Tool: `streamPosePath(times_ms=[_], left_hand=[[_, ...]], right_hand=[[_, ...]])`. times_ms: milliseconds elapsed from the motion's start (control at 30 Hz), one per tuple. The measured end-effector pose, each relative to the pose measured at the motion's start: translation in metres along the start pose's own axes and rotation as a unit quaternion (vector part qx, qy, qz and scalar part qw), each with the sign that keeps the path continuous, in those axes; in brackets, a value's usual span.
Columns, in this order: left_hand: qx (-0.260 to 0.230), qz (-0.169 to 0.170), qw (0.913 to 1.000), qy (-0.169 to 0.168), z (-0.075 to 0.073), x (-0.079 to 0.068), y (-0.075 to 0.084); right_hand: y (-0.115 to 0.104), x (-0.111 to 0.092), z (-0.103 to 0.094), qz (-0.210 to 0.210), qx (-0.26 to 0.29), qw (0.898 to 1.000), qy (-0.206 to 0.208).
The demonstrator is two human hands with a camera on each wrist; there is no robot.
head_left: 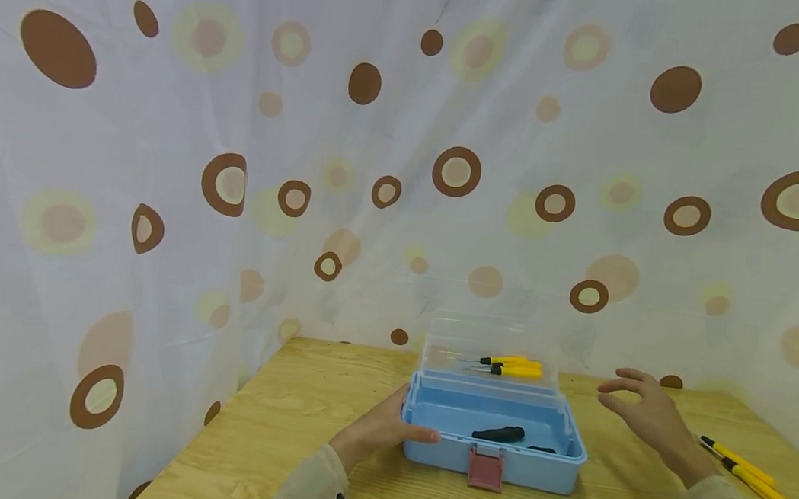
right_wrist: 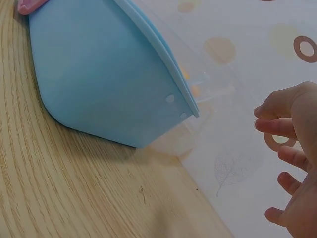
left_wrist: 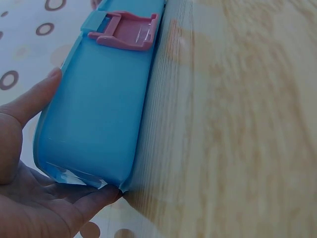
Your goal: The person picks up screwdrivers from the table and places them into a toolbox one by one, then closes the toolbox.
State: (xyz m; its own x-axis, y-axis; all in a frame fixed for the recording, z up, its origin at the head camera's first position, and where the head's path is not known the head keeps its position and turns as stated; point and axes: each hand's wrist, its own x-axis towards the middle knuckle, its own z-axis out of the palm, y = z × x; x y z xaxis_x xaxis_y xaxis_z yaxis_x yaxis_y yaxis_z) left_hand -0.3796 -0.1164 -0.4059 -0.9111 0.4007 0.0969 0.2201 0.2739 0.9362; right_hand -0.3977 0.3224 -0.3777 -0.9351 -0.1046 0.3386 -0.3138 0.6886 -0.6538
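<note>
A light blue toolbox (head_left: 469, 461) stands on the wooden table, its clear lid (head_left: 449, 344) swung back and a pink latch (head_left: 485, 470) hanging at the front. My left hand (head_left: 378, 424) holds its left end, thumb along the front rim and the other fingers round the side. Inside lies a black handle-shaped thing (head_left: 498, 433); a second dark piece (head_left: 541, 449) is mostly hidden by the front wall. Right of the box, my right hand (head_left: 650, 417) hangs in the air with loosely bent fingers and nothing in them.
Several yellow-handled screwdrivers (head_left: 516, 369) show at the clear lid; whether in or behind it I cannot tell. Two more yellow-handled tools (head_left: 765, 489) lie on the table (head_left: 258, 424) at the right, beside the right forearm. A dotted curtain (head_left: 379, 126) hangs behind.
</note>
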Motion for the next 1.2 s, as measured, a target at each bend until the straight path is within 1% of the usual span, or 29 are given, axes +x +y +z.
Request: streamPosePath(times_ms=[100, 300, 600, 833, 1067, 1200], left_hand=[[0.004, -0.003, 1.0000, 0.002, 0.001, -0.001, 0.000], [0.000, 0.005, 1.0000, -0.004, 0.001, 0.001, 0.000], [-0.004, 0.006, 0.9999, -0.008, -0.001, 0.001, -0.001], [-0.015, 0.011, 0.9998, -0.013, -0.001, 0.001, -0.001], [-0.014, 0.014, 0.9997, -0.015, -0.002, 0.002, -0.001], [-0.019, 0.015, 0.9996, -0.016, -0.002, 0.002, -0.001]], right_hand=[[0.003, -0.001, -0.004, 0.005, -0.002, 1.000, -0.004], [0.010, -0.005, -0.011, 0.004, -0.002, 1.000, 0.002], [0.018, -0.007, -0.016, 0.003, -0.011, 1.000, 0.004], [0.023, -0.010, -0.019, -0.006, -0.018, 1.000, 0.005], [0.025, -0.013, -0.026, 0.000, -0.013, 1.000, 0.002], [0.030, -0.016, -0.029, -0.003, -0.019, 1.000, 0.005]])
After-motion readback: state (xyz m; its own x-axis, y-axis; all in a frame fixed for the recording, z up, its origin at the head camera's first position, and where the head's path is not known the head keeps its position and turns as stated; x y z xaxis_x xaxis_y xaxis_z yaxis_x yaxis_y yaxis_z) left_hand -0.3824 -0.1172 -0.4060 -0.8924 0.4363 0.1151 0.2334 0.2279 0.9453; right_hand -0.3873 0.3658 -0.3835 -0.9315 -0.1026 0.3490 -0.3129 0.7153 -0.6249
